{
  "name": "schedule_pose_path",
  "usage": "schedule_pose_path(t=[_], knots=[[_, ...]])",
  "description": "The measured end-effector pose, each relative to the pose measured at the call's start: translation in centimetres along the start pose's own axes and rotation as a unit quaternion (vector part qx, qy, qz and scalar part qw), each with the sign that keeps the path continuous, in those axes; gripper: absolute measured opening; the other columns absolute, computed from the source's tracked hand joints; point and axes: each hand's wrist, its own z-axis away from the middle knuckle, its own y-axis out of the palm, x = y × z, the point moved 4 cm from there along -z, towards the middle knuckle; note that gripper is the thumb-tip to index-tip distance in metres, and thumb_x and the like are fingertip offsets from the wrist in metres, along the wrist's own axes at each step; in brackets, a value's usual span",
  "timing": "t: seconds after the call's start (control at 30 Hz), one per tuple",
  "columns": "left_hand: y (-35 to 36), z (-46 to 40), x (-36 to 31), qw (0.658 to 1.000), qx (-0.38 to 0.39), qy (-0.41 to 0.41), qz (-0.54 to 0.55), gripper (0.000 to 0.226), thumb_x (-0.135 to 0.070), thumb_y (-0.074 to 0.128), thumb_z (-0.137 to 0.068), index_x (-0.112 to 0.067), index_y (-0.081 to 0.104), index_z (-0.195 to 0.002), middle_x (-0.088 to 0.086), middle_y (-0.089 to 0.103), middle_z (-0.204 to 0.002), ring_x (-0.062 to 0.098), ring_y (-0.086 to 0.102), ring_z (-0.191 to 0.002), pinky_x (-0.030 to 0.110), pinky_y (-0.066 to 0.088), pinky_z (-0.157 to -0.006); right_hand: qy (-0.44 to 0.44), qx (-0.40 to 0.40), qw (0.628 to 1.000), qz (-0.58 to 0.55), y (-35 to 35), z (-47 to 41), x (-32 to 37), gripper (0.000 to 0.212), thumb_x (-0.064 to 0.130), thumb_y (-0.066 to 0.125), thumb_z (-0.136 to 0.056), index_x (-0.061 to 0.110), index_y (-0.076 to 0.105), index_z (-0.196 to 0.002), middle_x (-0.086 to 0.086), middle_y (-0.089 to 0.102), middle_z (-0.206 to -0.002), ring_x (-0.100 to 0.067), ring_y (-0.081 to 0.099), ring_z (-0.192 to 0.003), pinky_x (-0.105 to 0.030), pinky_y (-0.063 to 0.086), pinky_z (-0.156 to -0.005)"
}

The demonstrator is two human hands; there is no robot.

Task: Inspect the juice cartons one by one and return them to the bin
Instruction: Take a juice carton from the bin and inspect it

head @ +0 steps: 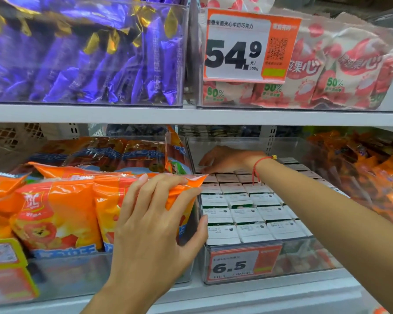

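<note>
Your right hand (225, 160) reaches deep into the clear bin (241, 264), fingers bent down onto the tops of the back-row juice cartons (243, 211). Whether it has actually closed round one you cannot tell from here; the fingertips are hidden against the far row. Your left hand (154, 225) lies spread and relaxed over the orange snack bags (61, 209) next door, thumb hooked at the bin's near left corner, gripping nothing.

The cartons stand packed tightly in rows, filling the bin from the front wall behind the 6.5 price tag (243, 264) to the back. With so little slack, you will likely need to pinch one carton by its top edges and draw it straight up, or its neighbours will probably ride up with it. Use the left hand to steady the bin and hold the bag corner clear. Mind the shelf (191, 114) above: headroom looks tight, so tilt the carton toward yourself once it clears the row.
</note>
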Motion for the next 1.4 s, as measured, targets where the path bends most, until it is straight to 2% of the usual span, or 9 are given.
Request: schedule_pose_path(t=[0.33,0.43,0.73,0.87,1.0,1.13,1.23,1.3,1.4], knots=[[0.2,0.1,0.0,1.000,0.008,-0.007,0.001,0.036,-0.045,0.059,-0.082,-0.022,0.067,-0.109,0.003,0.059,-0.118,0.023,0.047,-0.117,0.035,0.017,-0.117,0.007,0.009,1.000,0.014,0.5,-2.5,-0.2,0.050,0.030,0.066,-0.088,0.017,0.055,-0.135,-0.004,0.053,-0.142,-0.022,0.049,-0.128,-0.036,0.039,-0.108],[0.3,0.2,0.2,1.000,0.013,-0.011,0.005,0.037,-0.046,0.057,-0.083,-0.023,0.067,-0.109,0.003,0.060,-0.117,0.023,0.047,-0.117,0.034,0.016,-0.117,0.002,-0.011,0.999,-0.038,1.0,-2.1,-0.6,0.054,0.033,0.067,-0.089,0.019,0.051,-0.139,-0.002,0.050,-0.144,-0.019,0.047,-0.131,-0.025,0.036,-0.102],[0.6,0.1,0.7,1.000,0.015,-0.014,-0.002,0.037,-0.045,0.058,-0.083,-0.020,0.067,-0.110,0.005,0.061,-0.117,0.024,0.046,-0.117,0.035,0.015,-0.117,-0.039,-0.355,0.931,-0.076,-0.2,8.7,1.1,0.046,0.030,0.062,-0.093,0.017,0.052,-0.137,-0.007,0.057,-0.132,-0.023,0.052,-0.119,-0.035,0.043,-0.099],[0.5,0.0,0.6,0.999,0.036,-0.014,0.004,0.037,-0.044,0.058,-0.085,-0.021,0.065,-0.113,0.004,0.056,-0.126,0.024,0.044,-0.123,0.035,0.011,-0.119,-0.096,-0.457,0.878,-0.101,0.1,17.1,3.0,0.028,0.024,0.058,-0.096,0.013,0.058,-0.122,0.003,0.052,-0.107,-0.010,0.050,-0.093,-0.016,0.038,-0.077],[-0.6,-0.5,-0.4,0.999,0.036,-0.008,0.010,0.033,-0.038,0.063,-0.087,-0.022,0.065,-0.116,0.008,0.048,-0.143,0.027,0.037,-0.136,0.040,0.010,-0.121,-0.041,-0.369,0.880,-0.295,2.2,23.3,4.0,0.022,0.049,0.047,-0.087,0.038,0.057,-0.102,0.015,0.060,-0.102,0.006,0.055,-0.096,-0.008,0.045,-0.071],[-2.5,-0.6,-3.2,0.998,-0.012,0.009,0.066,0.023,-0.027,0.065,-0.086,-0.018,0.069,-0.107,0.007,0.054,-0.139,0.028,0.043,-0.133,0.043,0.023,-0.117,0.013,-0.257,0.859,-0.442,6.3,26.8,4.4,0.041,0.059,0.051,-0.069,0.031,0.066,-0.095,0.017,0.070,-0.082,0.002,0.063,-0.077,-0.010,0.049,-0.063],[-3.1,0.8,-5.6,0.989,-0.008,0.043,0.141,0.014,-0.030,0.060,-0.088,-0.021,0.069,-0.094,-0.005,0.067,-0.110,0.015,0.057,-0.103,0.031,0.047,-0.084,0.019,-0.198,0.855,-0.478,8.7,27.2,4.2,0.043,0.054,0.055,-0.069,0.024,0.069,-0.096,0.012,0.072,-0.084,-0.001,0.065,-0.080,-0.013,0.051,-0.070],[-2.5,1.9,-6.0,0.980,0.081,-0.018,0.180,0.019,-0.046,0.051,-0.087,-0.032,0.064,-0.086,-0.019,0.065,-0.084,0.003,0.058,-0.077,0.030,0.050,-0.061,0.036,-0.166,0.851,-0.496,9.6,26.9,3.6,0.046,0.054,0.057,-0.068,0.022,0.070,-0.099,0.007,0.073,-0.091,-0.007,0.068,-0.087,-0.021,0.055,-0.078],[0.1,4.3,-5.5,0.904,0.302,-0.181,0.242,0.043,-0.068,0.035,-0.088,-0.036,0.063,-0.089,-0.021,0.068,-0.081,0.001,0.063,-0.073,0.032,0.054,-0.068,0.063,-0.126,0.843,-0.519,10.1,26.1,2.8,0.045,0.051,0.057,-0.072,0.021,0.071,-0.102,0.004,0.074,-0.095,-0.007,0.068,-0.089,-0.023,0.056,-0.080]])
